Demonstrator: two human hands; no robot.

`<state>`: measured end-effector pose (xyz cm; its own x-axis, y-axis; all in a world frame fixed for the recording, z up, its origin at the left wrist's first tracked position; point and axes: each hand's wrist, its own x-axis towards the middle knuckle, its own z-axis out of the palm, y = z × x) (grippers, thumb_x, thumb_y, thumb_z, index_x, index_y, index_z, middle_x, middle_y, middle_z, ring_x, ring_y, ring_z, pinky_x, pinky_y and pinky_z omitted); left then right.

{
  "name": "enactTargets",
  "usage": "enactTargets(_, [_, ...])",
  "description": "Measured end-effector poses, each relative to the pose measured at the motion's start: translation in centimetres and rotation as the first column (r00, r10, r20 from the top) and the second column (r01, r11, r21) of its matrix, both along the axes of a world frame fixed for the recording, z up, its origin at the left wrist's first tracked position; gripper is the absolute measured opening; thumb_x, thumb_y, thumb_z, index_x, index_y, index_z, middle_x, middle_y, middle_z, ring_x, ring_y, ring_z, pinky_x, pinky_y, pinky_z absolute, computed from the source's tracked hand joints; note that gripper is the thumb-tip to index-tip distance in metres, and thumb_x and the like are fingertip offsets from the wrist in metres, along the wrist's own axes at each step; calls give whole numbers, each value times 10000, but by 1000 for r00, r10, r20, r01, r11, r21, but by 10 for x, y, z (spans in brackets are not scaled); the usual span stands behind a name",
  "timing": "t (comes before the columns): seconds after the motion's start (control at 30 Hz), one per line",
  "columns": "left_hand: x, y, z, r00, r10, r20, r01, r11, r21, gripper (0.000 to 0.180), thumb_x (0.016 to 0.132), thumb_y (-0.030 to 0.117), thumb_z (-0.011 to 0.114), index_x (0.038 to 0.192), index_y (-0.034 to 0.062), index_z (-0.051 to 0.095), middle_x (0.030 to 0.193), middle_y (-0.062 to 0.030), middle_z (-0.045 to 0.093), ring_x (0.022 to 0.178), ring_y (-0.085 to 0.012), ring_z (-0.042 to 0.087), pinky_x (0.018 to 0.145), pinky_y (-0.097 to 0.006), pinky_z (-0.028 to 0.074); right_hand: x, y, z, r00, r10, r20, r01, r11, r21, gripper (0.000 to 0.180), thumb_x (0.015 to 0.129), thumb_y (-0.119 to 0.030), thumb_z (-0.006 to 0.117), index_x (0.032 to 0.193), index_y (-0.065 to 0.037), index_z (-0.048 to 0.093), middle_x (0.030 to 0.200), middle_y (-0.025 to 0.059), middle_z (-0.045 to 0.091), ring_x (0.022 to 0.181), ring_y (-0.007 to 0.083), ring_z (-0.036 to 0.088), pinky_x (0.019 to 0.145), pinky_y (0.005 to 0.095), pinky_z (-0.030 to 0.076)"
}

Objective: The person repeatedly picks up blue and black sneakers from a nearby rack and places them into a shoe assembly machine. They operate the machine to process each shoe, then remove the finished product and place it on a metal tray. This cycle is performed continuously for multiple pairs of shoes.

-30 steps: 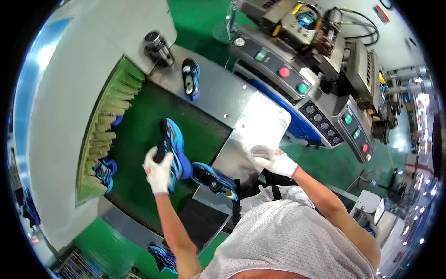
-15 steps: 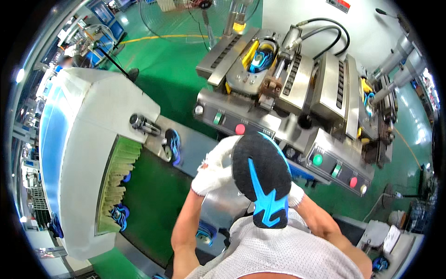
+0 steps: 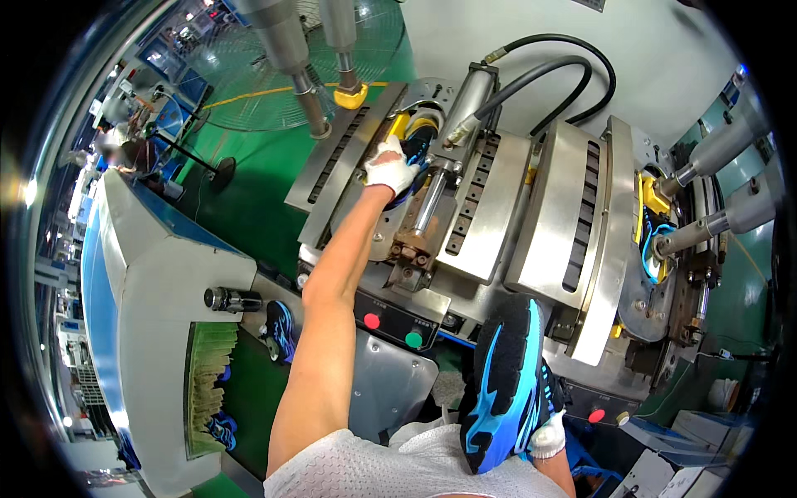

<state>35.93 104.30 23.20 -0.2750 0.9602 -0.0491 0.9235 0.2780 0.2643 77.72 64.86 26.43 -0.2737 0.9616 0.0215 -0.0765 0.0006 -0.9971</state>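
**Clerk:** At the left press station, item one: left hand [image 3: 390,170], white-gloved, arm stretched far forward. Its grip is closed over a dark blue shoe [image 3: 415,145] seated in the yellow-lined cradle [image 3: 399,124] of the sole-pressing machine [image 3: 498,207].

**Checker:** Orientation of that shoe?

**Clerk:** Long axis runs away from the person, toe end toward the hydraulic cylinder [image 3: 465,108] and hoses; the hand lies on the shoe's near, left side. How firmly the fingers clamp it cannot be told.

**Checker:** Item two?

**Clerk:** Right hand [image 3: 548,436], also gloved, low by the person's body. Grip clamped on a second shoe [image 3: 502,386], sole up, black with bright blue tread. Long axis near upright in the picture, one end at the glove, the other pointing at the machine.

**Checker:** Which hand is nearer the cradle?

**Clerk:** Left, already on it; the right is well apart, below the control panel with its red button [image 3: 371,320] and green button [image 3: 413,339].

**Checker:** Remainder?

**Clerk:** Third shoe [image 3: 654,241] in the right station; another shoe [image 3: 282,330] on the green conveyor belt [image 3: 249,390] by the brush strip [image 3: 207,386].
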Motion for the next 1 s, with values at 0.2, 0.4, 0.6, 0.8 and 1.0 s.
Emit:
enactTargets(0.2, [-25,-9,80,998,-11,54,11,1000,-2,920,759,516,790,1446,4,454,1391,-271,590,1291,-393,583,1070,-463,466,5,-5,-49,921,-41,-388,-138,896,-422,169,936,-188,565,835,-57,594,714,62,583,611,191,571,536,333,471])
enactTargets(0.4, [-47,-213,136,922,-74,381,-99,904,416,758,753,338,835,1357,2,525,1273,-220,646,1172,-329,647,995,-419,511,-110,72,56,938,-313,-150,131,719,-683,73,881,-51,660,938,-29,620,784,29,631,659,148,633,656,313,563])
enactTargets(0.6, [-58,-437,57,858,177,482,-387,840,380,670,720,234,870,1294,56,574,1148,-144,698,1020,-259,703,919,-371,547,-267,220,81,889,-48,-455,-214,835,-506,201,918,-74,704,1113,-38,671,1046,100,734,905,211,726,832,375,620])
enactTargets(0.8, [-29,-570,-28,606,645,465,-709,703,-53,663,693,237,856,1258,20,583,1109,-170,686,1043,-336,674,933,-416,522,-345,426,-10,952,31,306,57,961,-272,149,843,-114,697,984,-67,705,1006,104,716,829,270,716,777,413,598])
enactTargets(1.0, [21,-639,-111,391,871,297,-885,444,-138,696,665,228,887,1258,16,590,1164,-193,637,1070,-366,640,954,-441,516,-389,479,-88,212,-240,947,-103,958,266,419,891,-320,556,1151,-59,756,1268,201,692,1203,374,640,1015,458,496])
